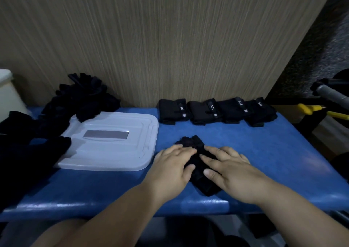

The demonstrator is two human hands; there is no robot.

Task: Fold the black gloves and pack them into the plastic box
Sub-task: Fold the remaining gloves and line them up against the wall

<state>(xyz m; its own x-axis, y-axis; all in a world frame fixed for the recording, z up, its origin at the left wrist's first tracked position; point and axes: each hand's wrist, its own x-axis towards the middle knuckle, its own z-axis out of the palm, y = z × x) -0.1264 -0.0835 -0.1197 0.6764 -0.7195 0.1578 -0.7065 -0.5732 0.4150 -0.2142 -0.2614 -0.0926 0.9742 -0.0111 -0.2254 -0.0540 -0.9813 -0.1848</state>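
A black glove (pixel 198 163) is pressed flat on the blue table (pixel 264 152), near its front edge, by the left hand (pixel 173 163) and the right hand (pixel 228 167). The fingers are laid straight, and nothing is gripped. Four folded gloves (pixel 217 110) are lined up by the wall. A white lid (pixel 113 143), maybe the box's, is seen on the left.

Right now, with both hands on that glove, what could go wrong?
1. The glove under the left hand and right hand lies near the table front edge; a pull toward the body could slide it off.
2. Unfolded gloves overlap the white lid; moving it may spill them.
3. The rightmost folded glove sits by the table's right edge.
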